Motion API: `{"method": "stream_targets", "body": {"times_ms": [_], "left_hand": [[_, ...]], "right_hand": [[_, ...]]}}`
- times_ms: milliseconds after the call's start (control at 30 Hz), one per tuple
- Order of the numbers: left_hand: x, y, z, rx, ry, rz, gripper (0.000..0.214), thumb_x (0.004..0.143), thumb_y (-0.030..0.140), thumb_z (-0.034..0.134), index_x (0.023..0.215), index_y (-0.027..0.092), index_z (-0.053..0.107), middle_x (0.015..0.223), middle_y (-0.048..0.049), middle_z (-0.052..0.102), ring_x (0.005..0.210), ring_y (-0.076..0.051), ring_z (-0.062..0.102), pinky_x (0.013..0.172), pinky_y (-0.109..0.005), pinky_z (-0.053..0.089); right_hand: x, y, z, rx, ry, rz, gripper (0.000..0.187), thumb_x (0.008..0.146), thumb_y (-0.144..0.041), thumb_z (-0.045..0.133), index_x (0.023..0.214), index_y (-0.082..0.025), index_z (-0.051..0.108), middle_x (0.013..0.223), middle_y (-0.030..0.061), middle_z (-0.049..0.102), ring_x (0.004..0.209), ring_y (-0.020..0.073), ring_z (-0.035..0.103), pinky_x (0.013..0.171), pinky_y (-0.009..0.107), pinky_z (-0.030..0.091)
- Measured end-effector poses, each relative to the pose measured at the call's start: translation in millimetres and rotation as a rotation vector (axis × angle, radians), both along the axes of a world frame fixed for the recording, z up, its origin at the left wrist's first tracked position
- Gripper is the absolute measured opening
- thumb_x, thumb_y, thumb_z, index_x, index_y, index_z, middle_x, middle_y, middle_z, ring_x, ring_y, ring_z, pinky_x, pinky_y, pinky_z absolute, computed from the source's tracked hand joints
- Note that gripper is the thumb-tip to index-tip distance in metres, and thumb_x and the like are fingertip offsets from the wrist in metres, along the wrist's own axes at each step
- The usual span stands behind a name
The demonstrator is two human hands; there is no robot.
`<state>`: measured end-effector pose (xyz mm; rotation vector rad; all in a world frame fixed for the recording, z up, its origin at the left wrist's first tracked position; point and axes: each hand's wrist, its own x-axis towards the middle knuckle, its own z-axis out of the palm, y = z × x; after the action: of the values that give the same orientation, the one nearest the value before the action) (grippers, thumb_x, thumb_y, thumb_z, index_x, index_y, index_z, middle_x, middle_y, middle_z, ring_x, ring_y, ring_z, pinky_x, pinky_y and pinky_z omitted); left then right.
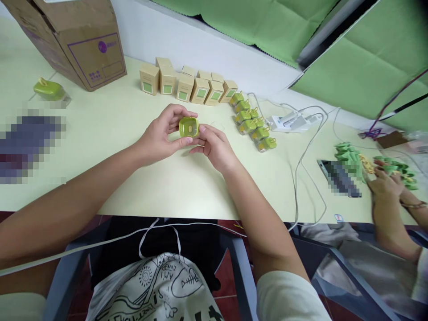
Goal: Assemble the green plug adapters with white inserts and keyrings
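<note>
Small yellow-green rounded plastic cup (pixel 189 128), mouth twd wearer, above pale-yellow table (pixel 147 191), btwn front & back edges.
L hand (pixel 159 133) curls round its left side, R hand (pixel 217 147) pinches right rim; equally near.

One large cardboard box (pixel 90 53) is standing at ten o'clock. Near twelve, six small boxes (pixel 201 92) are forming a front row, four more partly showing behind. Between one and two, about eight green containers (pixel 248 126) are clustering; one more (pixel 50 90) is sitting toward ten. One hollow green piece (pixel 188 128) is being held centrally. One phone (pixel 339 179) is lying at three.
</note>
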<state>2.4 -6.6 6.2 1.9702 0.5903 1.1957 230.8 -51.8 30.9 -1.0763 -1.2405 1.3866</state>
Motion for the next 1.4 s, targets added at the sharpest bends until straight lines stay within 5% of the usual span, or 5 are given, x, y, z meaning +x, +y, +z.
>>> {"method": "stream_targets", "body": {"times_ms": [167, 400, 633, 900, 1400], "left_hand": [[-3.6, 0.3, 1.4, 0.031, 0.094, 0.018, 0.055, 0.109, 0.035, 0.085, 0.158, 0.029, 0.06, 0.168, -0.0134, 0.078, 0.149, -0.033, 0.082, 0.132, -0.062, 0.068], [-9.9, 2.6, 6.6, 0.03, 0.384, 0.084, 0.068, 0.11, 0.043, 0.083, 0.174, 0.025, 0.067, 0.166, -0.015, 0.079, 0.125, -0.029, 0.086, 0.115, -0.049, 0.072], [-9.9, 1.3, 9.0, 0.09, 0.283, 0.032, 0.062, 0.11, 0.034, 0.081, 0.17, 0.024, 0.072, 0.161, -0.0142, 0.082, 0.13, -0.029, 0.086, 0.12, -0.048, 0.072], [-9.1, -3.3, 14.6, 0.024, 0.256, 0.034, 0.057, 0.106, 0.032, 0.083, 0.163, 0.027, 0.076, 0.153, -0.0107, 0.086, 0.126, -0.028, 0.086, 0.119, -0.047, 0.073], [-1.3, 9.1, 2.6, -0.212, -0.008, -0.073, 0.069, 0.098, 0.073, 0.098, 0.146, 0.027, 0.082, 0.143, -0.012, 0.087, 0.13, -0.031, 0.086, 0.123, -0.056, 0.075]], "right_hand": [[1.8, 3.2, -4.5, -0.037, 0.075, -0.115, 0.054, 0.078, -0.066, 0.114, 0.108, -0.03, 0.087, 0.098, -0.0023, 0.086, 0.086, 0.0149, 0.081, 0.076, 0.028, 0.071], [1.2, 2.1, -2.8, -0.019, 0.055, -0.213, 0.059, 0.072, -0.069, 0.117, 0.109, -0.03, 0.092, 0.105, -0.0011, 0.087, 0.09, 0.0152, 0.079, 0.081, 0.031, 0.071], [3.3, 5.6, -6.3, -0.078, 0.122, -0.174, 0.063, 0.062, -0.067, 0.121, 0.103, -0.029, 0.09, 0.094, -0.0029, 0.085, 0.087, 0.0137, 0.078, 0.082, 0.029, 0.071], [2.5, 4.5, -7.5, -0.013, 0.066, -0.162, 0.051, 0.074, -0.063, 0.115, 0.104, -0.03, 0.09, 0.095, -0.0026, 0.088, 0.088, 0.0155, 0.081, 0.089, 0.034, 0.075], [3.7, 5.0, 2.9, 0.177, -0.087, -0.196, 0.072, 0.064, -0.085, 0.115, 0.103, -0.03, 0.092, 0.096, 0.0006, 0.089, 0.082, 0.018, 0.077, 0.085, 0.039, 0.075]]}}
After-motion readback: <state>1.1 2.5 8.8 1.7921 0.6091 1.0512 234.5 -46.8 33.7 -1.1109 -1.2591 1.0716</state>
